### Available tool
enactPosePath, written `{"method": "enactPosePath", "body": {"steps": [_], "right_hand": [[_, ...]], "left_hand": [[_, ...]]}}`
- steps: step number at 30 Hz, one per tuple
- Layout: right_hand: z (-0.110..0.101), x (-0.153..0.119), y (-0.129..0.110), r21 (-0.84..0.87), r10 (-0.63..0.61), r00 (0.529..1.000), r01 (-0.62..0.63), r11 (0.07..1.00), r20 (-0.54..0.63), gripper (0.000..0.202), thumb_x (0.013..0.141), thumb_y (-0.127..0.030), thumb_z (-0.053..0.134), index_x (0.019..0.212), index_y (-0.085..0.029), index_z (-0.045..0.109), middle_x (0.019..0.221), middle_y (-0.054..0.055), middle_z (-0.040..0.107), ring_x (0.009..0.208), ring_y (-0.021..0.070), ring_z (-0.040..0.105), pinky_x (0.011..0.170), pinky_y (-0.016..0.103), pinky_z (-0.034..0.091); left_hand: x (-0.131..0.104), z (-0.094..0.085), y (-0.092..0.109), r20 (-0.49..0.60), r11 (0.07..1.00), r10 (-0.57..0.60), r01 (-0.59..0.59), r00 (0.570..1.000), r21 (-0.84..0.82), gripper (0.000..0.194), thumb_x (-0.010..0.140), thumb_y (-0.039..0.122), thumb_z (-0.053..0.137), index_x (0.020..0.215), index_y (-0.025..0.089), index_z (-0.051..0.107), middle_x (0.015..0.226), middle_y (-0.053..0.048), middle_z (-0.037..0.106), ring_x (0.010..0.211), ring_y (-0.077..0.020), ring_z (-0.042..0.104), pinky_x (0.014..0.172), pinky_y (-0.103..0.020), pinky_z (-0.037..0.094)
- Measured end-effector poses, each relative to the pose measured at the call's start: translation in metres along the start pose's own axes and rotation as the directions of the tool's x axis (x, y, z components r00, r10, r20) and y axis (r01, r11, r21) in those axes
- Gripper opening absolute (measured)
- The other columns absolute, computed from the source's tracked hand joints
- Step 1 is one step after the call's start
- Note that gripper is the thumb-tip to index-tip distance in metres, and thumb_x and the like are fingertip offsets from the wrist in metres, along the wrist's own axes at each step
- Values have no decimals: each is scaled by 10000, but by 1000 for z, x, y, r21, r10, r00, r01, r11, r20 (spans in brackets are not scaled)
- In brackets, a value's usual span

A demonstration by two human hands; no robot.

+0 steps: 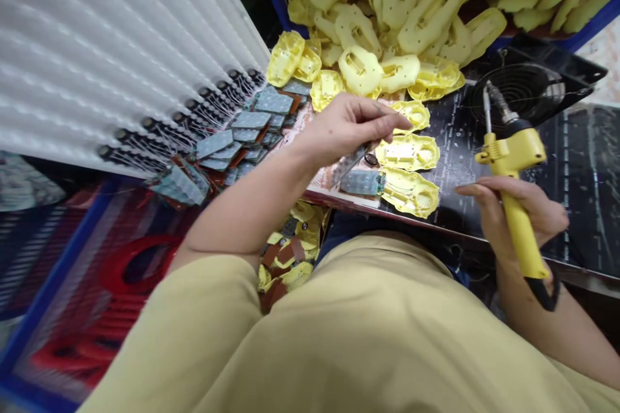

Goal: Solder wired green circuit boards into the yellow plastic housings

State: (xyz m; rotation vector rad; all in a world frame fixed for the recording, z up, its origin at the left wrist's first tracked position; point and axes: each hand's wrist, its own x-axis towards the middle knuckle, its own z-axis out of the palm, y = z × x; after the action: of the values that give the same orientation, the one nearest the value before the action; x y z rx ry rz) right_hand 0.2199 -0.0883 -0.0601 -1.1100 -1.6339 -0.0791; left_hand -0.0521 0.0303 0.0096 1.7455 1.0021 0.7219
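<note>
My left hand [356, 121] reaches over the row of yellow plastic shells, thumb and fingers pinched together. What sits in the pinch is too small or hidden to make out. Just below it, a tilted grey bubble-textured board [349, 164] lies beside a small dark round part [371, 159]. The nearest shells are one partly behind my fingertips [415, 116], a middle shell [407, 152] and a front shell [411, 192]. A second bubble-textured board [361, 182] touches the front shell's left end. My right hand [520, 210] grips a yellow soldering gun [520, 155], its tip pointing up and away.
Yellow shells [402, 0] fill a blue-edged crate at the back. Stacked boards [249, 122] with wired black round parts [179, 119] lie left, against a white ribbed sheet [121, 45]. A black fan [520, 87] stands back right. Red rings [138, 264] lie in a lower-left crate.
</note>
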Motion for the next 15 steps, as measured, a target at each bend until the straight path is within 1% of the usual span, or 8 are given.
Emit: {"method": "enactPosePath", "body": {"steps": [2,4,6,7,9,12,13,15], "right_hand": [[-7,-1,12,-37,-19,1000,19,999,9,55,966,-279,860,1006,-288,823,833,-59,815,626,152,756,636,251,625],[-10,-1,20,-33,-55,996,58,998,77,116,1024,-329,795,1129,-290,826,869,-40,827,678,175,785,662,268,645],[-11,1,26,-43,-102,982,110,993,160,298,1091,-407,697,1352,-281,766,919,-5,839,755,202,815,683,286,658],[-13,2,28,-80,-136,977,151,985,167,403,1112,-457,652,1463,-268,707,952,17,843,772,210,820,676,290,656],[-19,6,34,-219,-217,969,238,946,117,573,1122,-553,598,1592,-226,605,1048,76,847,779,218,818,653,292,643],[-37,6,40,-401,-294,954,290,869,51,609,1103,-590,607,1561,-191,647,1113,126,839,808,237,812,678,317,649],[-44,5,41,-402,-282,958,275,873,43,568,1089,-566,636,1528,-209,682,1091,117,840,823,245,810,697,331,658],[-57,-1,42,-298,-153,988,154,942,28,484,1049,-497,712,1494,-306,714,1077,68,841,846,246,807,739,353,679]], "left_hand": [[14,-5,-5,66,989,17,-26,998,148,163,934,278,803,1030,151,834,809,-20,775,820,-158,750,762,-273,579],[30,1,-14,104,951,24,-55,994,306,140,889,196,794,1015,153,837,839,-31,791,851,-168,746,836,-300,578],[44,14,-25,105,891,20,-66,994,450,139,885,150,748,987,159,841,909,-55,814,921,-191,753,927,-333,571],[50,21,-30,106,861,13,-65,994,504,149,887,133,727,977,160,843,945,-65,823,961,-204,756,963,-348,564],[57,32,-37,136,821,-8,-71,991,566,177,891,109,705,983,163,846,1000,-76,833,1019,-220,758,1004,-362,553],[58,40,-43,268,808,-22,-140,963,572,170,900,123,720,1007,172,842,1047,-74,834,1042,-215,757,1020,-355,550],[57,40,-44,307,808,-9,-175,952,563,162,908,135,720,1010,176,838,1057,-72,832,1039,-210,755,1020,-352,550],[52,40,-45,340,803,46,-237,939,546,161,928,159,697,1014,185,830,1087,-69,825,1034,-203,750,1016,-350,554]]}}
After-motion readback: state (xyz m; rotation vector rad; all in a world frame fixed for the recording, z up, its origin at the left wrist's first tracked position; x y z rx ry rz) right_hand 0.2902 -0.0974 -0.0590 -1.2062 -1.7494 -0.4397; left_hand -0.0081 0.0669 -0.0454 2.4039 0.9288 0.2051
